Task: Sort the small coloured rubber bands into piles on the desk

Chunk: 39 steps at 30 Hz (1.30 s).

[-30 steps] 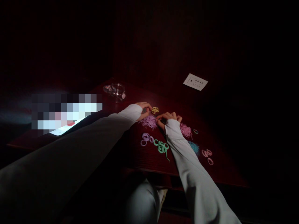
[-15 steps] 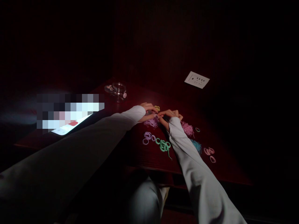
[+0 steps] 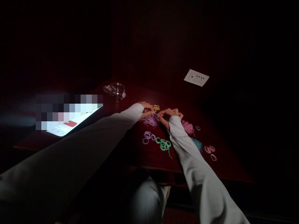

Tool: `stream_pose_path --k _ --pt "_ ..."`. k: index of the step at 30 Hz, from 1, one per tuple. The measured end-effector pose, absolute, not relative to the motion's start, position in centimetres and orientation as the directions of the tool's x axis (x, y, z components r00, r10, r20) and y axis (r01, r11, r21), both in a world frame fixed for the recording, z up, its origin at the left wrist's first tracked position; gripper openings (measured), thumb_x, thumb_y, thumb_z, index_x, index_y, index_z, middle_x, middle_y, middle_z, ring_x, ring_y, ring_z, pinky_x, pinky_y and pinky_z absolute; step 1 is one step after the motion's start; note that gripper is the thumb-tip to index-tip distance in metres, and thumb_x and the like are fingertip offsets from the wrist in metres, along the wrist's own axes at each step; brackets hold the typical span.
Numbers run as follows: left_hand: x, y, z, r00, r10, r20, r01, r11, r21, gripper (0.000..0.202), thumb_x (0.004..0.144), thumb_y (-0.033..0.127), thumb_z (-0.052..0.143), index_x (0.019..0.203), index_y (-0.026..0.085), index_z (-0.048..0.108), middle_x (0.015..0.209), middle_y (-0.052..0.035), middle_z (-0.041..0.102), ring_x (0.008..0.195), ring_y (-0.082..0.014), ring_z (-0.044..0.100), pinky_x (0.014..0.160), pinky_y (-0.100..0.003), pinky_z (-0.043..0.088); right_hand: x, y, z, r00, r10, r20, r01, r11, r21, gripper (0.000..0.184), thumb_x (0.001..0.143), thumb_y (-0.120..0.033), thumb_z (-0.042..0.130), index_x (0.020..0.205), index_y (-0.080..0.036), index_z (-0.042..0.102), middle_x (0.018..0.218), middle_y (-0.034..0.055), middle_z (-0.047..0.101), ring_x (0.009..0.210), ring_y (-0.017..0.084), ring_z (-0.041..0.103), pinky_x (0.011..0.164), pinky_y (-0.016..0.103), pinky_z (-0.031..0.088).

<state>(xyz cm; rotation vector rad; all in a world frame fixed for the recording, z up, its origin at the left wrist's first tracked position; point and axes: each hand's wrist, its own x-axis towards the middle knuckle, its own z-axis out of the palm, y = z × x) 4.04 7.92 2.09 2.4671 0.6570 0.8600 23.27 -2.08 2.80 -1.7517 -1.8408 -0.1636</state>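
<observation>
Near the middle of the table, my left hand (image 3: 147,108) is closed, its fingertips pinched over a pile of purple strands (image 3: 150,120). Just to its right my right hand (image 3: 171,114) is also closed, thumb against forefinger. Only a small gap separates the fingertips; what they hold is too small and dark to make out. Yellow loops (image 3: 156,107) lie just beyond my left fingers. Pink strands (image 3: 187,127) sit to the right of my right wrist. Closer to me are purple ring-shaped bands (image 3: 147,135) and green ring-shaped bands (image 3: 163,144).
A lit phone (image 3: 67,126) is on the left. Behind it stands a clear glass jar (image 3: 118,90). Right of my right forearm lie blue strands (image 3: 196,144) and pink rings (image 3: 210,149). A white wall socket (image 3: 196,77) is beyond the dark red table (image 3: 144,158).
My left hand has shifted slightly left, and a small gap has opened between the fingertips. More of the yellow loops shows. My right hand has barely moved.
</observation>
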Motion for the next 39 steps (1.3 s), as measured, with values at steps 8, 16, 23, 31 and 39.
stream_pose_path --k 8,16,23,31,39 --pt "4.0 8.2 1.8 0.675 0.591 0.441 0.264 -0.752 0.605 0.026 0.095 0.038 0.057 0.093 0.018 0.075 0.083 -0.0019 0.067 0.074 -0.0135 0.052 0.074 -0.026 0.043 23.4 -2.3 2.7 0.073 0.862 0.501 0.945 0.101 -0.311 0.032 0.099 -0.052 0.053 0.093 -0.031 0.076 0.094 0.0014 0.074 0.101 0.025 0.051 0.094 0.040 0.023" --pt "4.1 8.1 1.7 0.707 0.566 0.425 0.242 -0.758 0.606 0.028 0.095 0.039 0.059 0.100 0.018 0.078 0.088 -0.0029 0.069 0.072 -0.0120 0.053 0.073 -0.026 0.043 23.3 -2.2 2.5 0.002 0.883 0.469 0.959 0.130 -0.251 0.034 0.103 -0.051 0.050 0.096 -0.032 0.078 0.095 0.0020 0.074 0.102 0.026 0.053 0.095 0.041 0.023" --pt "3.9 8.1 1.6 0.675 0.572 0.466 0.282 -0.783 0.554 0.023 0.095 0.033 0.059 0.107 0.023 0.077 0.109 -0.0046 0.069 0.097 -0.0167 0.059 0.089 -0.029 0.048 24.1 -2.2 2.6 -0.019 0.889 0.458 0.976 0.117 -0.186 0.029 0.100 -0.047 0.054 0.097 -0.032 0.078 0.097 0.0025 0.074 0.103 0.027 0.053 0.094 0.041 0.024" --pt "3.8 8.1 1.0 0.704 0.571 0.422 0.357 -0.799 0.484 0.028 0.089 0.040 0.071 0.114 0.027 0.075 0.121 -0.0039 0.069 0.108 -0.0221 0.057 0.099 -0.036 0.044 24.1 -2.6 2.7 -0.063 0.914 0.402 0.965 0.158 -0.208 0.023 0.094 -0.047 0.065 0.108 -0.035 0.078 0.098 0.0027 0.075 0.104 0.028 0.052 0.095 0.041 0.024" --pt "3.8 8.1 1.0 0.772 0.532 0.347 0.375 -0.823 0.427 0.033 0.086 0.039 0.074 0.117 0.028 0.073 0.122 -0.0046 0.071 0.112 -0.0248 0.056 0.100 -0.038 0.041 24.0 -2.2 2.3 -0.066 0.915 0.399 0.952 0.178 -0.251 0.024 0.097 -0.046 0.060 0.098 -0.032 0.080 0.094 0.0019 0.074 0.100 0.025 0.052 0.094 0.041 0.023"
